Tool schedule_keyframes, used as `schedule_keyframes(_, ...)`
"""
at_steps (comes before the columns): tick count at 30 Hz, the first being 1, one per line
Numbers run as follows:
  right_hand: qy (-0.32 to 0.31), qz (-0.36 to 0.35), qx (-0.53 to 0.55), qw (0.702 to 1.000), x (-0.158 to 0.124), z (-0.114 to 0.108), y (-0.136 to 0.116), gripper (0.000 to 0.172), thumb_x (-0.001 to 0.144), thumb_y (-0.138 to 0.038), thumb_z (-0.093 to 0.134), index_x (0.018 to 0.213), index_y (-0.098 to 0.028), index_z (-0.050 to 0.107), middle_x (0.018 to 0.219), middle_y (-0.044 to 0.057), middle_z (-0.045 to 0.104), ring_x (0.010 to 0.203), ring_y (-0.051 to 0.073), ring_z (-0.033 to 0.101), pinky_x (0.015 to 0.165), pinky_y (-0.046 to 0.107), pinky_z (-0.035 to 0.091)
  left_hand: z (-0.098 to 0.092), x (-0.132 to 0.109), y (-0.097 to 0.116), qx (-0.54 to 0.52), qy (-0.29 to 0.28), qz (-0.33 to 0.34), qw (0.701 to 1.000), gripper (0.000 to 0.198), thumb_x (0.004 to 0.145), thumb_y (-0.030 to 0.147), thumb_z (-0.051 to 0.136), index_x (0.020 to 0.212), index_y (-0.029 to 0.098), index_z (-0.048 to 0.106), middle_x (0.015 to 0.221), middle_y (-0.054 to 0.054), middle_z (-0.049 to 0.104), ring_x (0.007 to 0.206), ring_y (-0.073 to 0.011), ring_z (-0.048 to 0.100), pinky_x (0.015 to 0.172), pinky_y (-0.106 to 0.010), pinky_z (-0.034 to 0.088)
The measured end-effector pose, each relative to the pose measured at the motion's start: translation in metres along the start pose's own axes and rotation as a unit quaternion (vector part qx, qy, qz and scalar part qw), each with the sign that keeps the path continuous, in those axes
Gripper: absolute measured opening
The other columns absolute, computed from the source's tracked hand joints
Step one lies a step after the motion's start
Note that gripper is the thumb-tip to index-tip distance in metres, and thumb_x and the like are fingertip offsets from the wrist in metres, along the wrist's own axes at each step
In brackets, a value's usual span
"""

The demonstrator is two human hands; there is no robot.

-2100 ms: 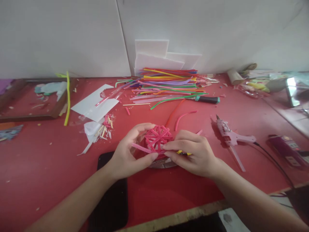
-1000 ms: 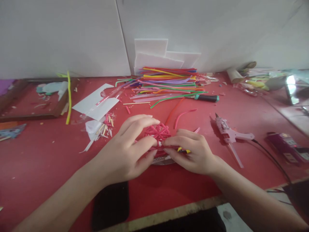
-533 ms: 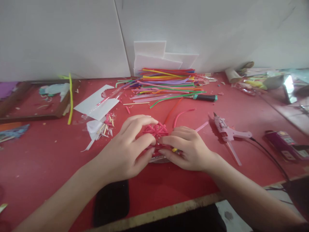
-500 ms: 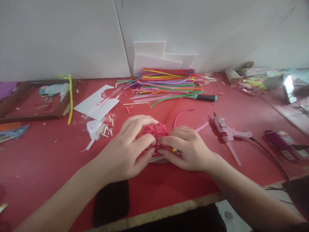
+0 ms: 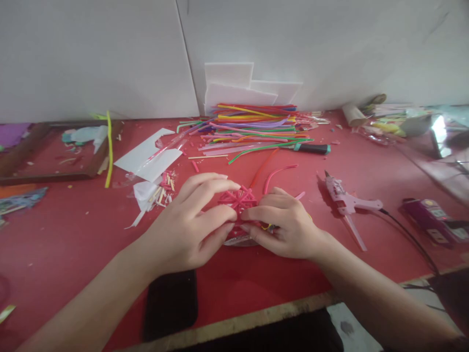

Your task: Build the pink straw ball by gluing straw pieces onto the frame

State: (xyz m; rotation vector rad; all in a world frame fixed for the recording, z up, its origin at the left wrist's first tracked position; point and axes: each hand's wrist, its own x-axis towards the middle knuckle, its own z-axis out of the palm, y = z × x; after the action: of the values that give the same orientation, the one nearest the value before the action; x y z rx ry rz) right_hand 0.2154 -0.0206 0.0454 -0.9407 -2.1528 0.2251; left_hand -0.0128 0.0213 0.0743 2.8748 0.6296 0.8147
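Note:
A small pink spoked wheel (image 5: pixel 239 197), which looks built from thin sticks, sits between my hands near the table's front. My left hand (image 5: pixel 196 217) curls round its left side, index finger over the top and thumb low at the front. On the right, my right hand (image 5: pixel 287 224) pinches the lower front of the piece with thumb and index finger. Below the wheel is a flat base with a shiny clear edge (image 5: pixel 240 242), mostly covered by my fingers. A bit of yellow shows by my right fingers.
A pink glue gun (image 5: pixel 346 198) lies to the right beside a purple box (image 5: pixel 434 220). Colourful pipe cleaners (image 5: pixel 256 124) are piled at the back near a dark-handled cutter (image 5: pixel 313 148). White paper (image 5: pixel 148 156) and scraps lie left; a black phone (image 5: pixel 170 305) is at the front edge.
The view has shifted slightly. Both hands keep nearly the same hold, with the right fingers curled a little more; the pink wheel stays in place.

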Motion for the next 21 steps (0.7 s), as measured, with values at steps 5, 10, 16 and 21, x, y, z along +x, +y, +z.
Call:
schedule_keyframes(5, -0.003, 0.013, 0.022, 1.0, 0.0, -0.001, 0.0, 0.007, 0.092, -0.024, 0.062, 0.09, -0.019, 0.067, 0.067, 0.0, 0.069, 0.059, 0.012, 0.06, 0.064, 0.029, 0.039, 0.003, -0.004, -0.002, 0.018, 0.04, 0.011, 0.999, 0.018, 0.082, 0.013, 0.068, 0.096, 0.023, 0.063, 0.126, -0.011, 0.063, 0.125, -0.034, 0.054, 0.105, -0.054, 0.048)
schedule_keyframes(10, -0.009, 0.011, 0.016, 1.0, -0.001, -0.001, 0.001, 0.009, 0.092, -0.024, 0.06, 0.095, -0.019, 0.067, 0.07, 0.001, 0.07, 0.059, 0.013, 0.059, 0.064, 0.029, 0.039, 0.007, -0.009, -0.004, 0.02, 0.067, 0.018, 0.997, 0.021, 0.08, 0.011, 0.071, 0.097, 0.021, 0.062, 0.119, -0.011, 0.065, 0.121, -0.033, 0.057, 0.102, -0.052, 0.05)
schedule_keyframes(16, -0.003, -0.001, 0.016, 1.0, 0.0, 0.0, 0.001, 0.007, 0.091, -0.02, 0.06, 0.095, -0.019, 0.066, 0.07, 0.001, 0.071, 0.061, 0.013, 0.061, 0.065, 0.029, 0.039, 0.01, -0.011, -0.004, 0.011, 0.079, 0.014, 0.997, 0.021, 0.08, 0.008, 0.071, 0.096, 0.019, 0.063, 0.118, -0.012, 0.064, 0.118, -0.0318, 0.06, 0.1, -0.05, 0.052)
schedule_keyframes(21, -0.003, -0.001, 0.016, 1.0, 0.0, 0.001, 0.002, 0.007, 0.091, -0.02, 0.06, 0.095, -0.02, 0.066, 0.071, 0.0, 0.071, 0.061, 0.012, 0.062, 0.065, 0.029, 0.04, 0.012, -0.012, -0.004, 0.008, 0.076, -0.001, 0.997, 0.02, 0.082, 0.01, 0.068, 0.097, 0.022, 0.062, 0.117, -0.01, 0.067, 0.117, -0.0298, 0.063, 0.104, -0.052, 0.049)
